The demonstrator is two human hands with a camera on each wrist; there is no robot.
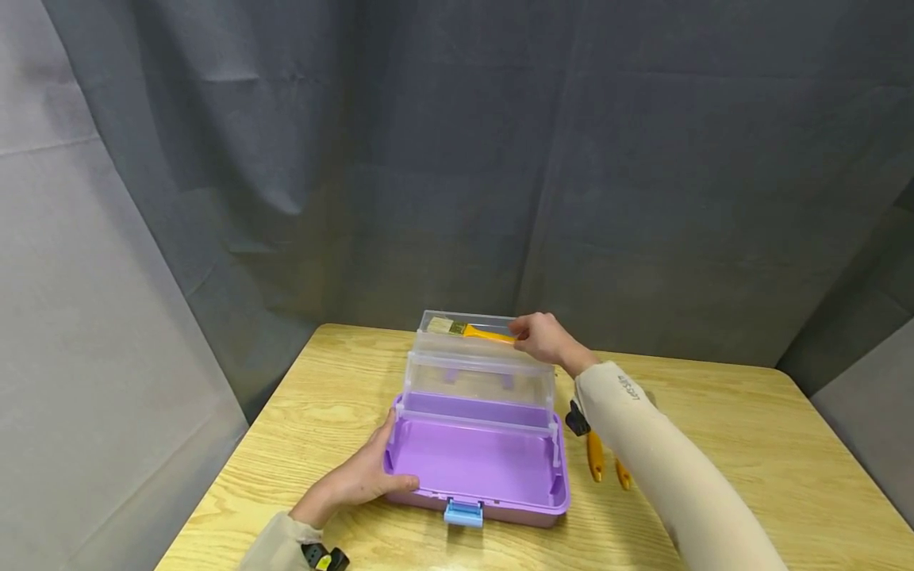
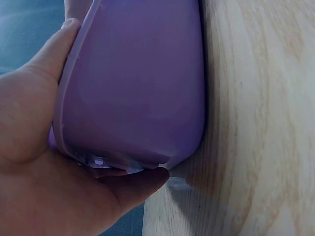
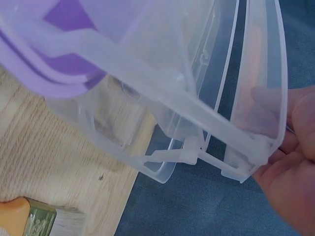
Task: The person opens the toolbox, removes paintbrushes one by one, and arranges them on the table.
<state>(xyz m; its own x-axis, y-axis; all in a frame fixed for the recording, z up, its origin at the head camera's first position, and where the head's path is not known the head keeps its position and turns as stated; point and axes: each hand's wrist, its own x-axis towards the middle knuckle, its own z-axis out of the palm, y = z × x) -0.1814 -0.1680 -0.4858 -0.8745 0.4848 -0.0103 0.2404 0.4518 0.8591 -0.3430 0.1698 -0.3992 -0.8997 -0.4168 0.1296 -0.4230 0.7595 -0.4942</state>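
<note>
A purple toolbox point(image 1: 564, 476) with a light blue latch point(image 1: 464, 513) stands with its clear tiered trays point(image 1: 480, 381) raised at the back. My left hand point(image 1: 360, 474) holds its front left corner, the thumb along the front and the fingers along the left side. In the left wrist view, the purple wall point(image 2: 133, 73) lies between that thumb and fingers. At the topmost clear tray, my right hand point(image 1: 546, 339) pinches the handle end of a paintbrush point(image 1: 489, 334) with a yellow-orange handle and pale bristles. Through the tray wall, the right wrist view shows the handle blurred beside a fingertip.
To the right of the toolbox, two yellow-orange handles point(image 1: 596, 456) lie on the wooden table point(image 1: 743, 444), partly under the right sleeve. One paintbrush point(image 3: 39, 216) shows its metal band and bristles in the right wrist view. A grey curtain point(image 1: 457, 174) hangs behind the table.
</note>
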